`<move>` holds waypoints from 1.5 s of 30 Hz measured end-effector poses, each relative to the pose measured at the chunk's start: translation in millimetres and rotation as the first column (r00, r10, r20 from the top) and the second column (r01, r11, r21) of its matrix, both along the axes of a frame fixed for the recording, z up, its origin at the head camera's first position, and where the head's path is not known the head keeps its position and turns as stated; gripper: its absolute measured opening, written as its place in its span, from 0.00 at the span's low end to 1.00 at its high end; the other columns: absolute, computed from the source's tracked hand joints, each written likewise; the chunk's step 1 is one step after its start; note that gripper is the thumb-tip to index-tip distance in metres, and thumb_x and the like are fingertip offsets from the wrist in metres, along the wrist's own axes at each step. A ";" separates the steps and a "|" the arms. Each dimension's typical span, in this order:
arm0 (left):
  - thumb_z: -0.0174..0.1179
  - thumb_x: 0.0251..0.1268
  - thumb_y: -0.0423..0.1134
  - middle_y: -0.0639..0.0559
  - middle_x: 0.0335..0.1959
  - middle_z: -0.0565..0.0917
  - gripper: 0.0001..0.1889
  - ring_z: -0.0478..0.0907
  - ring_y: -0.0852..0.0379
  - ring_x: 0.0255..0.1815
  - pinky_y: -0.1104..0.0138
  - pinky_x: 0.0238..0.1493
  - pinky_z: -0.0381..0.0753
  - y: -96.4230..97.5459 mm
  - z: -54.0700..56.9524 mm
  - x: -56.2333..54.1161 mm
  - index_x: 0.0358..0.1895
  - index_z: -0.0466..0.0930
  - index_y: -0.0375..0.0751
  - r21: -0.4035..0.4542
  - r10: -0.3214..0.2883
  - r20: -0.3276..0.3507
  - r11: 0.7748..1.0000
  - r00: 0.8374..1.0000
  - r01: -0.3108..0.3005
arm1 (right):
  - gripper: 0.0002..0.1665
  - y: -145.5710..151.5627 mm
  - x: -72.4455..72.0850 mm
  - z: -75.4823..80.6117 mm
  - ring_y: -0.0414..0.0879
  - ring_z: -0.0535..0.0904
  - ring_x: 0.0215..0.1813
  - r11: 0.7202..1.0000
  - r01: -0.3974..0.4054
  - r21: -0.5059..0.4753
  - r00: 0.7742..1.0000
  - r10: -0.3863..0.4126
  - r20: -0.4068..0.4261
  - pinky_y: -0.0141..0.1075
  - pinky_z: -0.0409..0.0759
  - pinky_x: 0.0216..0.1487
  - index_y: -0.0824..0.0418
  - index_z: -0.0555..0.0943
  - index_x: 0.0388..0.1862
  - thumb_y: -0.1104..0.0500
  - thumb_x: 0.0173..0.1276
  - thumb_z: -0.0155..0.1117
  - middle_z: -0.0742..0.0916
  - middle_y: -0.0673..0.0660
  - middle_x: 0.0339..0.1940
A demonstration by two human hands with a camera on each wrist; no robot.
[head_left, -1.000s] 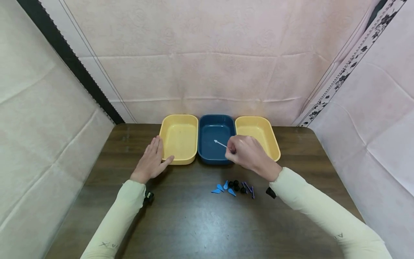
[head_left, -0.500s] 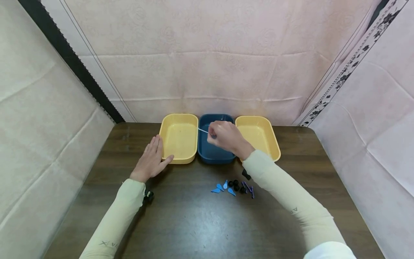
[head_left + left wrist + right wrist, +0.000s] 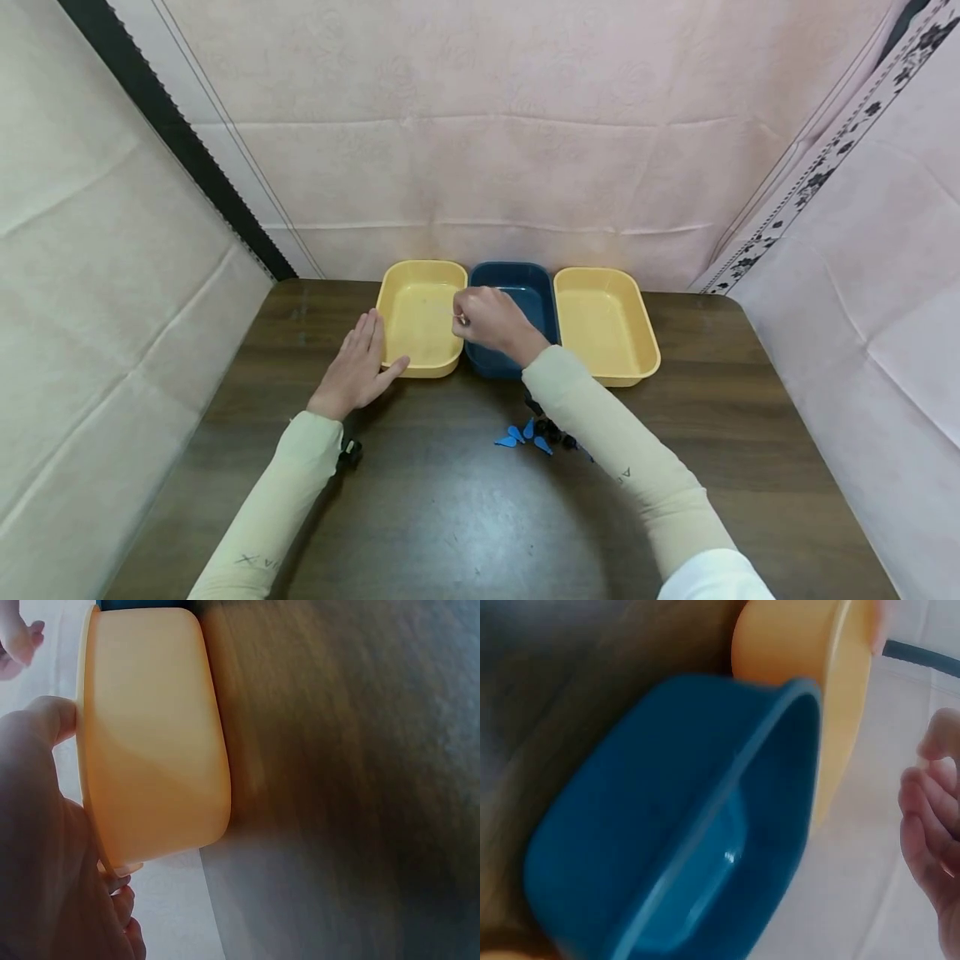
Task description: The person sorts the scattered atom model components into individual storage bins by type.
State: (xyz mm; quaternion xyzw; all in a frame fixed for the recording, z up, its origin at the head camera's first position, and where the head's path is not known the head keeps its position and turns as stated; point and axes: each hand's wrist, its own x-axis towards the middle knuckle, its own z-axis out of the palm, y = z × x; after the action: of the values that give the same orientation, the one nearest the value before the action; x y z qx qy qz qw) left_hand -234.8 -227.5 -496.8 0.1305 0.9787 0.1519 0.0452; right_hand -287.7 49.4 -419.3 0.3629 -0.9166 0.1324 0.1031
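My right hand is above the left wall of the blue tray, fingers curled in a pinch. Only a pale sliver of the thin white stick shows at its fingertips. In the right wrist view, the curled fingers hang apart from the blue tray's rim, and the stick is not visible there. My left hand rests against the near left corner of the left yellow tray. Its thumb touches the rim in the left wrist view, with the fingers straight in the head view.
Another yellow tray stands right of the blue one. On the brown table lie several flat blue teardrop-shaped pieces and small black round pieces, partly hidden by the right sleeve. Pale cloth hangs behind the trays.
My right hand has moved left across the blue tray to the edge of the left yellow one, taking the white stick along. The left hand has stayed at its tray.
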 end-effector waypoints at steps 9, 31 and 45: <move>0.38 0.79 0.72 0.39 0.89 0.31 0.54 0.30 0.39 0.91 0.42 0.88 0.41 0.0 1.6 1.4 0.86 0.28 0.33 0.003 -0.010 -0.005 1.000 1.000 0.010 | 0.08 -16.8 -4.9 -6.3 0.44 0.81 0.30 0.999 0.017 0.029 0.999 -0.018 0.032 0.33 0.85 0.35 0.61 0.88 0.40 0.59 0.75 0.64 0.90 0.54 0.35; 0.40 0.80 0.71 0.36 0.89 0.34 0.54 0.33 0.37 0.90 0.41 0.88 0.42 4.4 3.8 1.1 0.86 0.30 0.31 0.012 -0.029 -0.034 0.999 0.999 0.030 | 0.20 5.0 3.7 -1.5 0.48 0.88 0.48 0.990 0.053 0.129 0.982 -0.075 0.171 0.39 0.89 0.52 0.63 0.85 0.60 0.53 0.76 0.68 0.90 0.58 0.54; 0.39 0.79 0.72 0.37 0.89 0.32 0.54 0.31 0.39 0.91 0.42 0.88 0.41 -1.6 1.8 2.4 0.86 0.28 0.33 0.011 -0.012 -0.007 1.000 1.000 0.012 | 0.24 71.5 46.7 37.8 0.53 0.89 0.59 0.989 -0.054 0.138 0.985 0.029 0.173 0.43 0.89 0.59 0.65 0.85 0.63 0.54 0.73 0.73 0.89 0.62 0.60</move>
State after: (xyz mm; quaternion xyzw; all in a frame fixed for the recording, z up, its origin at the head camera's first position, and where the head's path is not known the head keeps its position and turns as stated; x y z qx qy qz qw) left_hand -232.4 -229.1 -495.0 0.1372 0.9772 0.1565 0.0419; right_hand -241.0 120.9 -381.5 0.3758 -0.9213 0.0993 -0.0046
